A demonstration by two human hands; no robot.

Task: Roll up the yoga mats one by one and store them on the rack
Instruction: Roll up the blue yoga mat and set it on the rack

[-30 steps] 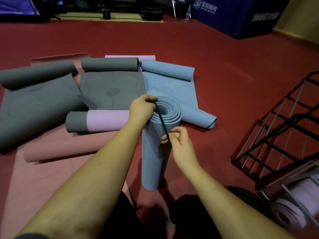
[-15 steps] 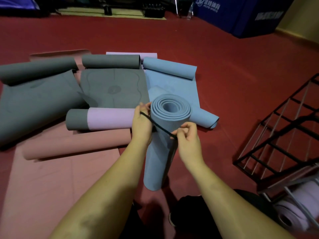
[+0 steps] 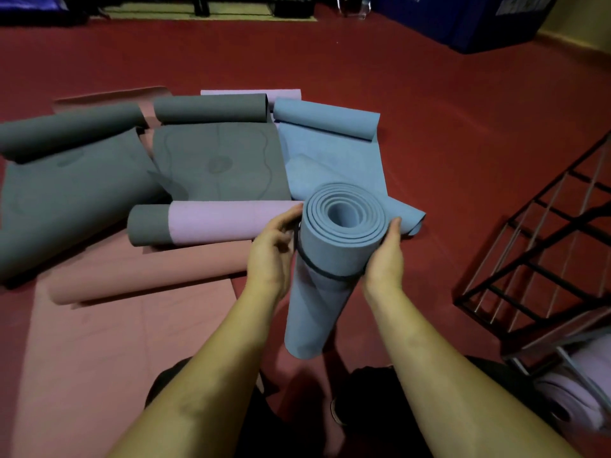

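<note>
A rolled blue yoga mat point(image 3: 317, 292) stands on end on the red floor in front of me. A thin black band point(image 3: 322, 272) circles it a little below its top. My left hand point(image 3: 271, 249) grips the roll's left side at the band. My right hand point(image 3: 385, 252) grips its right side at the same height. Behind lie several partly unrolled mats: a blue one point(image 3: 330, 150), a grey one point(image 3: 218, 160), another grey one point(image 3: 66, 180), a lilac roll point(image 3: 215, 221) and a pink one point(image 3: 109, 325). The black wire rack point(image 3: 542, 259) stands at the right.
A rolled lilac mat point(image 3: 575, 401) lies in the rack's bottom tier at the lower right. Dark blue padded blocks point(image 3: 463, 18) stand at the far right. Bare red floor stretches between the mats and the rack. My dark-clad legs are at the bottom edge.
The black band, stretched between my hands over the roll's top before, now sits around the mat below its top. Both hands have moved down onto the roll's sides.
</note>
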